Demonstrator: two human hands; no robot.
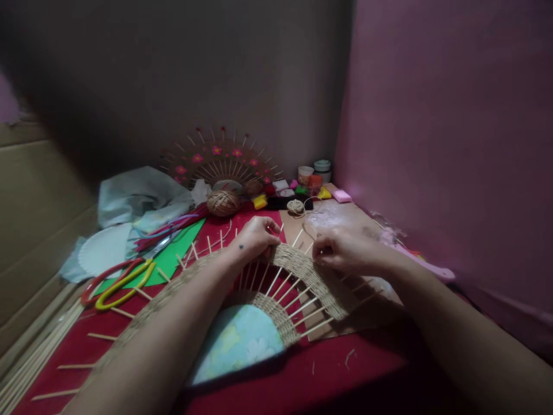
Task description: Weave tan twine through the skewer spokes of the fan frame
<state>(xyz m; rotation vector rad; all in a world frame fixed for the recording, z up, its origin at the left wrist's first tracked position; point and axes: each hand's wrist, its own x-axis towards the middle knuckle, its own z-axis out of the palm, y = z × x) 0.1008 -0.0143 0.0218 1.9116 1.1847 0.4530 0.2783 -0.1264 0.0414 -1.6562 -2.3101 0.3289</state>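
Note:
A half-round fan frame of thin sticks with a woven twine band (302, 265) lies on the red cloth, a light blue floral half-circle (242, 343) at its base. My left hand (258, 236) is closed at the band's outer edge near the top, its fingertips pinched by a stick; what they hold is too small to name. To its right, my right hand (334, 251) is closed over the band's outer edge, with a strand of twine (306, 229) rising from its fingers. My left forearm covers part of the band's left side.
Scissors with red and yellow handles (125, 285) lie on a green sheet (179, 253) at left, near loose sticks (41, 357). Behind are a twine ball (223, 203), a flowered fan (224, 153) and small colored packets. Brown cardboard (317, 328) lies under the fan's right side.

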